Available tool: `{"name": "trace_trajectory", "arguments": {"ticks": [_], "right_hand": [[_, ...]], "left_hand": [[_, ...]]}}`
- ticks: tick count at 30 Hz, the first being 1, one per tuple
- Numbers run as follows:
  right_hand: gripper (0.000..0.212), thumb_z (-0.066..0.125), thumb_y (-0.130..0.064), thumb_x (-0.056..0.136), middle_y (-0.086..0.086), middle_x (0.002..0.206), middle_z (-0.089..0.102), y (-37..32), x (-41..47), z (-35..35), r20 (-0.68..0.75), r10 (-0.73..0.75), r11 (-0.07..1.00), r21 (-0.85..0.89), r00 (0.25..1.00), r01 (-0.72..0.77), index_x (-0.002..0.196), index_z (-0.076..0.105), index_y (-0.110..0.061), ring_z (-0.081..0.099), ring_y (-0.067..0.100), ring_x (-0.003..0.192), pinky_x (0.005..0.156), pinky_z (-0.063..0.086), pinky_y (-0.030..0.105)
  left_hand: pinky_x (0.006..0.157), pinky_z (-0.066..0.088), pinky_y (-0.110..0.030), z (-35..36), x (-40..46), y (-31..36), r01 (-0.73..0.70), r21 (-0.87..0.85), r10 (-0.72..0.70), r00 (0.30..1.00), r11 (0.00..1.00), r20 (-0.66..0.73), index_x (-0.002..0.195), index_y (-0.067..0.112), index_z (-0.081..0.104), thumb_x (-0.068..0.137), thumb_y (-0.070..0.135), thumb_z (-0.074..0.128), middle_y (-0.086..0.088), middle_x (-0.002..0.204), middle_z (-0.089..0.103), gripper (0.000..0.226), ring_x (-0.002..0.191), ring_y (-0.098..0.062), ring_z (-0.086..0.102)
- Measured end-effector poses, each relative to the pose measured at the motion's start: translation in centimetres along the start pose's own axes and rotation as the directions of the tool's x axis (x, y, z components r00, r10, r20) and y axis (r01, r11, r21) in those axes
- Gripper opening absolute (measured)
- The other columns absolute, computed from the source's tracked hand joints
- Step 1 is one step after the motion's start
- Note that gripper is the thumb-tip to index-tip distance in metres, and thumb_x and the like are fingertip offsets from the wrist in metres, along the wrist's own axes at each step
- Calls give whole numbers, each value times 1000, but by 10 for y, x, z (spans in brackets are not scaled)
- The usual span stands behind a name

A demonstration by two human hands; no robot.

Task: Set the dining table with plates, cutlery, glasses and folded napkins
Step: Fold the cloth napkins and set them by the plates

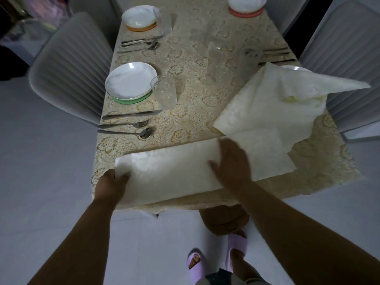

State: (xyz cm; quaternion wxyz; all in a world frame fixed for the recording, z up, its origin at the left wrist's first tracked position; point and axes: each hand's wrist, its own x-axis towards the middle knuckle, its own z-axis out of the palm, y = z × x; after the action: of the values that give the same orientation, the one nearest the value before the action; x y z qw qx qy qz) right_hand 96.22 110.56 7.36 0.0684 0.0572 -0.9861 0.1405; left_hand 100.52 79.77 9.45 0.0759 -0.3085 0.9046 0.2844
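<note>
A cream cloth napkin (172,171), folded into a long band, lies across the near end of the table (197,99). My left hand (112,185) pinches its left end at the table's edge. My right hand (231,159) lies flat on its middle, fingers straight. More loose napkins (273,103) are heaped at the right, covering a plate (292,68). On the left, a white plate (130,80) on a green mat has a glass (164,91) beside it and a knife (131,114), fork (125,124) and spoon (127,132) nearer me.
Further back are a plate on an orange mat (138,17) with a glass (163,21) and cutlery (139,44), a plate on a red mat (246,6), two clear glasses (218,62) (249,62) mid-table and cutlery (275,54) at the right. Grey chairs (70,66) (345,44) flank the table.
</note>
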Motion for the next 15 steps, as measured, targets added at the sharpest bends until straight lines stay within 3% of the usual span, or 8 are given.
{"name": "trace_trajectory", "arguments": {"ticks": [1, 3, 4, 6, 9, 12, 13, 15], "right_hand": [[74, 47, -53, 84, 22, 138, 49, -19, -5, 9, 102, -86, 996, 26, 991, 84, 137, 47, -3, 49, 38, 126, 101, 40, 48], [89, 9, -66, 80, 13, 158, 15, -41, -14, 24, 343, -171, 985, 33, 924, 170, 152, 18, -14, 13, 28, 147, 117, 13, 42], [92, -1, -68, 76, 9, 160, -2, -43, -19, 29, 412, -183, 981, 20, 893, 192, 153, 5, -18, -3, 24, 148, 119, -1, 40], [91, -7, -69, 75, 7, 159, -14, -40, -24, 37, 399, -205, 973, -19, 894, 231, 152, -8, -20, -16, 23, 146, 116, -14, 39], [96, -9, -76, 74, 6, 159, -15, -42, -23, 37, 432, -175, 976, -38, 885, 212, 152, -7, -21, -18, 21, 146, 116, -15, 39], [96, 1, -78, 78, 4, 160, 8, -57, -20, 19, 428, -95, 979, 202, 899, 7, 152, 16, -18, 0, 17, 148, 117, -3, 35], [87, 11, -73, 86, 4, 157, 21, -62, -18, 10, 417, -67, 929, 359, 906, -96, 150, 26, -16, 13, 18, 147, 117, 6, 32], [72, 31, -64, 88, 2, 147, 42, -67, -19, -9, 414, -27, 691, 665, 910, -282, 143, 40, -18, 37, 15, 136, 109, 26, 27]], "left_hand": [[76, 41, -38, 0, -1, -1, -1, -12, 1, 1000, 1000, 3, 113, -5, 58, 93, 29, 59, -26, 107, 61, 40, 97, -40, 56], [78, 44, -40, -2, -1, -2, -14, -30, 15, 1000, 999, 16, 112, -4, 59, 92, 30, 60, -24, 106, 62, 39, 96, -39, 56], [78, 45, -41, -4, -1, -3, -25, -32, 26, 999, 999, 23, 111, -4, 59, 91, 30, 61, -24, 105, 62, 39, 95, -38, 57], [77, 45, -41, -8, -1, -2, -50, -42, 51, 998, 998, 23, 108, -3, 60, 90, 29, 62, -22, 103, 63, 37, 92, -36, 56], [75, 46, -39, -17, -2, 11, -81, -103, 84, 996, 991, 28, 105, -1, 61, 89, 27, 64, -17, 100, 63, 31, 89, -33, 56], [64, 51, -36, -25, -10, 41, -93, -330, 145, 980, 939, 135, 97, 5, 62, 89, 20, 65, -13, 90, 65, 17, 79, -28, 63], [55, 51, -29, -26, -14, 55, -77, -424, 169, 968, 903, 184, 92, 3, 60, 89, 15, 65, -12, 82, 64, 13, 68, -21, 64], [43, 48, -20, -27, -26, 85, -50, -556, 229, 939, 830, 257, 89, 0, 55, 91, 6, 61, -10, 67, 60, 9, 47, -8, 60]]}}
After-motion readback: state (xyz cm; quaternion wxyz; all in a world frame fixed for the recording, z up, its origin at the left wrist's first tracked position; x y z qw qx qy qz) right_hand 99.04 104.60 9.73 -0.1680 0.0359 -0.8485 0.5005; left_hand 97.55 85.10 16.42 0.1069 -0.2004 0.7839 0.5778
